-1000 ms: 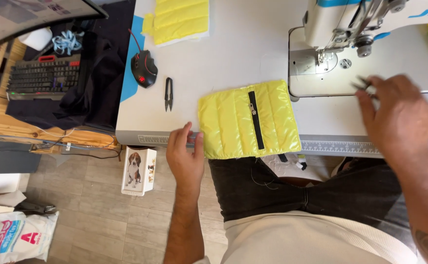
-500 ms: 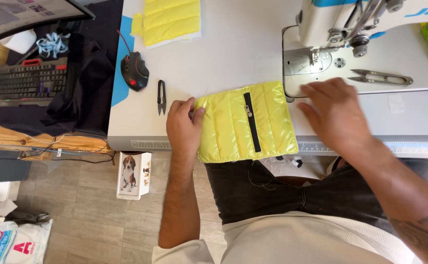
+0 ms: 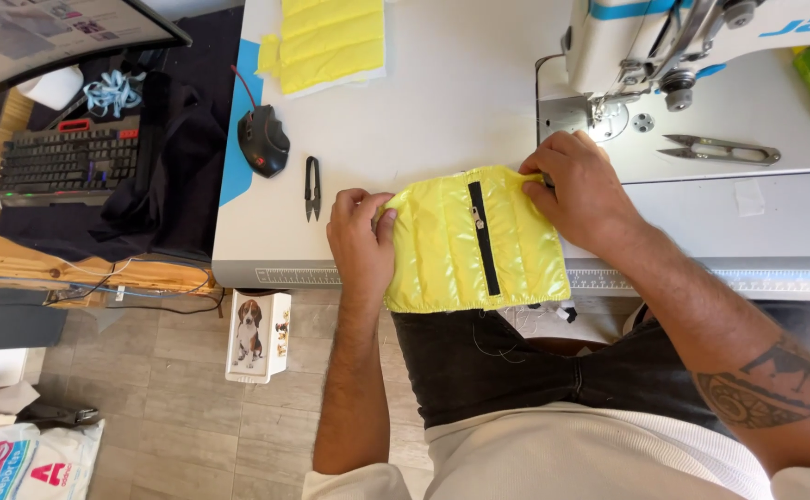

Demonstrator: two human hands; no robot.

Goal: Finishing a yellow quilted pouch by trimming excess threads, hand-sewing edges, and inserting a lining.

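Note:
A yellow quilted fabric panel (image 3: pixel 456 250) with a black zipper down its middle lies at the front edge of the white sewing table (image 3: pixel 461 102). My left hand (image 3: pixel 361 231) pinches its upper left corner. My right hand (image 3: pixel 583 190) grips its upper right corner, close to the needle plate of the white sewing machine (image 3: pixel 636 46). The panel's lower edge hangs slightly over the table edge above my lap.
Black thread snips (image 3: pixel 312 185) lie left of my left hand, a black mouse (image 3: pixel 264 141) beyond them. Metal snips (image 3: pixel 720 148) rest on the machine bed. More yellow quilted fabric (image 3: pixel 331 42) lies at the back. A keyboard (image 3: pixel 67 162) sits on a side desk.
Both hands moved onto the panel: the right came back from the metal snips on the machine bed, and each hand now grips an upper corner. The panel has shifted slightly.

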